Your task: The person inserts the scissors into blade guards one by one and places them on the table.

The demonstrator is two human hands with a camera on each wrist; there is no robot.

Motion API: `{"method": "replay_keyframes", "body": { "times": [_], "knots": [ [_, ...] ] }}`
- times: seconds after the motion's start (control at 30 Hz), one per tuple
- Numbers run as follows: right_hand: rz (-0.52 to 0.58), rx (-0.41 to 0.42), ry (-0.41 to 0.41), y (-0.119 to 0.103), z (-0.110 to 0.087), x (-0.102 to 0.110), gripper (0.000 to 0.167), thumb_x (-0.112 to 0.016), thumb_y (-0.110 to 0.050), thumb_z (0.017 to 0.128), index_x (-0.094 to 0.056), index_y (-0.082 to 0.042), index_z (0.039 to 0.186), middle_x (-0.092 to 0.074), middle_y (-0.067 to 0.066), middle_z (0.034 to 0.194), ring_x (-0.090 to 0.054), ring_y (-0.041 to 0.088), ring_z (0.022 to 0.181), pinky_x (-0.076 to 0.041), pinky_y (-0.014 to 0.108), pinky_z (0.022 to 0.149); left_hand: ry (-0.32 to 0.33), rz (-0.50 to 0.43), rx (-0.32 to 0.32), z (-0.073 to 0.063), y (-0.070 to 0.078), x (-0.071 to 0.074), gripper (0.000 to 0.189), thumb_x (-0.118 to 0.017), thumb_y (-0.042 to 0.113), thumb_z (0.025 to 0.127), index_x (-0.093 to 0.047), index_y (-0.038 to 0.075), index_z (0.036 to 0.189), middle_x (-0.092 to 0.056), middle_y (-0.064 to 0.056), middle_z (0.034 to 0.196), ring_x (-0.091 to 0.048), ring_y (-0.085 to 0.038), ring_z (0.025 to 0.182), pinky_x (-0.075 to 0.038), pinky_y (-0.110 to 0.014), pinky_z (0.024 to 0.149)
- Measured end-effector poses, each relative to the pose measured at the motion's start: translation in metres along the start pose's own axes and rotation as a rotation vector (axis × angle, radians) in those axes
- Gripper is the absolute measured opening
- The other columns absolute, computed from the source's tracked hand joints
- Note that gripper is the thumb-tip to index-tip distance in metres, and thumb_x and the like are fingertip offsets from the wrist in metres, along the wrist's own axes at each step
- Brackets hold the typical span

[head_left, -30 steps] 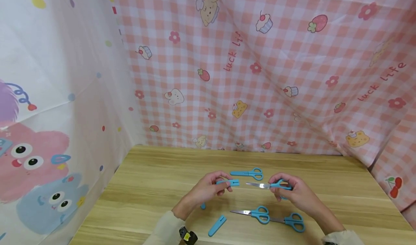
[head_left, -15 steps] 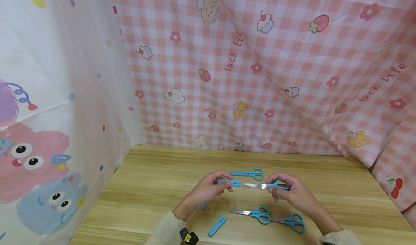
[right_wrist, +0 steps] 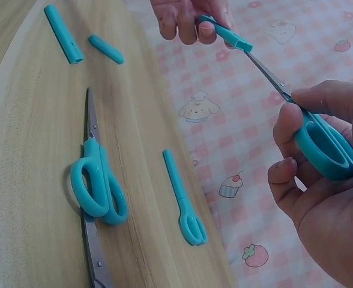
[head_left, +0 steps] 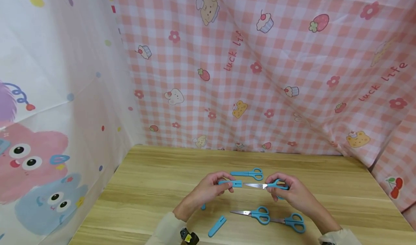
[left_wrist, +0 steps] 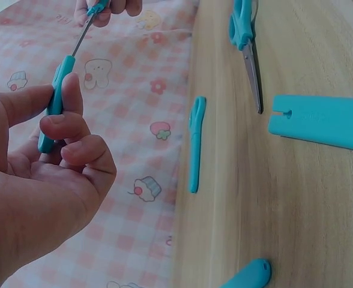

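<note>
My left hand [head_left: 208,186] pinches a light-blue blade cover [head_left: 236,183] between thumb and fingers, its slotted end facing right. With my right hand [head_left: 294,191] I hold blue-handled scissors [right_wrist: 323,150] near the pivot, blades closed and pointing left. The blade tip sits right at the mouth of the cover, as the right wrist view shows, while most of the blade is bare. Both hands are raised over the table. Behind them lies a covered pair of scissors [head_left: 247,173]. Nearer the front are two uncovered pairs, the left one [head_left: 260,214] overlapping the blade of the right one [head_left: 294,222].
A loose blue cover [head_left: 217,226] lies at the front of the wooden table [head_left: 146,187]. Another cover [right_wrist: 106,49] is mostly hidden by my left wrist in the head view. Patterned cloth [head_left: 240,75] hangs behind the table and along the left side.
The scissors in my right hand have moved slightly left and the cover slightly right, so the gap between blade tip and cover has narrowed. The things on the table have not moved.
</note>
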State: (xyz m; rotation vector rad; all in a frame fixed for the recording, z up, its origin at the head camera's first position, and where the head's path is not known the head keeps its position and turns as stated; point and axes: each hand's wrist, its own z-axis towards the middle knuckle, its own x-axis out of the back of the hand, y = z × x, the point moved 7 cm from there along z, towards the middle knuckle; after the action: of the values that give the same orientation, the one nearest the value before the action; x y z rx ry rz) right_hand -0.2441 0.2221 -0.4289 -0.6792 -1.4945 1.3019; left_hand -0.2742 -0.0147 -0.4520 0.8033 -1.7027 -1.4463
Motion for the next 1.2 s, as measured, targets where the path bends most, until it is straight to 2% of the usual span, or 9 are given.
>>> {"method": "replay_keyframes", "body": {
  "times": [0.17,0.4,0.5,0.67,0.8,1.03,1.2],
  "knots": [
    [0.003,0.009,-0.014,0.001,0.001,0.0,0.022,-0.066,-0.018,0.096,-0.06,-0.001,0.108,-0.061,0.003,0.073,-0.055,0.01,0.061,-0.034,0.033,0.048,-0.004,-0.002,-0.003,0.001,0.0,0.0,0.018,-0.06,0.021,0.1,-0.067,0.015,0.116,-0.07,-0.003,0.09,-0.041,-0.011,0.062,-0.034,-0.021,0.054],
    [0.004,0.028,-0.033,-0.001,0.001,-0.001,0.022,-0.065,-0.018,0.097,-0.06,0.0,0.11,-0.061,0.003,0.075,-0.06,0.014,0.067,-0.046,0.032,0.061,-0.004,0.009,-0.003,0.0,0.001,0.0,0.018,-0.059,0.021,0.1,-0.067,0.015,0.116,-0.07,-0.003,0.091,-0.042,-0.011,0.063,-0.035,-0.021,0.055],
    [0.003,0.026,-0.037,-0.001,0.001,-0.002,0.022,-0.065,-0.018,0.096,-0.06,0.0,0.11,-0.062,0.003,0.075,-0.061,0.015,0.067,-0.046,0.031,0.061,-0.001,0.015,-0.002,0.0,0.001,0.0,0.018,-0.06,0.022,0.1,-0.067,0.015,0.115,-0.071,-0.003,0.091,-0.043,-0.012,0.064,-0.036,-0.021,0.056],
    [-0.002,0.031,-0.041,-0.002,0.001,-0.003,0.022,-0.065,-0.017,0.096,-0.06,0.0,0.109,-0.062,0.004,0.074,-0.06,0.017,0.065,-0.04,0.034,0.053,0.007,0.023,-0.006,0.0,-0.001,0.001,0.019,-0.059,0.021,0.1,-0.067,0.013,0.116,-0.071,-0.003,0.09,-0.044,-0.012,0.065,-0.036,-0.021,0.057],
    [-0.004,0.039,-0.043,-0.001,0.002,-0.004,0.021,-0.065,-0.016,0.096,-0.06,0.0,0.108,-0.061,0.004,0.073,-0.057,0.013,0.062,-0.036,0.034,0.05,0.007,0.027,-0.016,0.0,-0.001,0.0,0.018,-0.06,0.02,0.1,-0.067,0.014,0.115,-0.071,-0.004,0.091,-0.044,-0.013,0.065,-0.036,-0.021,0.056],
    [0.004,0.035,-0.061,0.0,0.002,-0.009,0.023,-0.065,-0.016,0.096,-0.06,0.001,0.11,-0.062,0.006,0.076,-0.06,0.012,0.066,-0.044,0.028,0.056,-0.011,0.049,-0.026,-0.001,0.001,-0.002,0.017,-0.061,0.022,0.1,-0.068,0.016,0.114,-0.072,-0.004,0.091,-0.042,-0.012,0.063,-0.034,-0.02,0.054],
    [-0.01,0.027,-0.059,0.001,0.002,-0.011,0.024,-0.065,-0.018,0.096,-0.061,0.0,0.11,-0.062,0.005,0.075,-0.058,0.009,0.064,-0.041,0.03,0.052,-0.022,0.067,-0.033,-0.002,0.001,-0.003,0.016,-0.06,0.021,0.1,-0.068,0.016,0.113,-0.072,-0.004,0.091,-0.042,-0.012,0.062,-0.034,-0.02,0.054]
  ]
}}
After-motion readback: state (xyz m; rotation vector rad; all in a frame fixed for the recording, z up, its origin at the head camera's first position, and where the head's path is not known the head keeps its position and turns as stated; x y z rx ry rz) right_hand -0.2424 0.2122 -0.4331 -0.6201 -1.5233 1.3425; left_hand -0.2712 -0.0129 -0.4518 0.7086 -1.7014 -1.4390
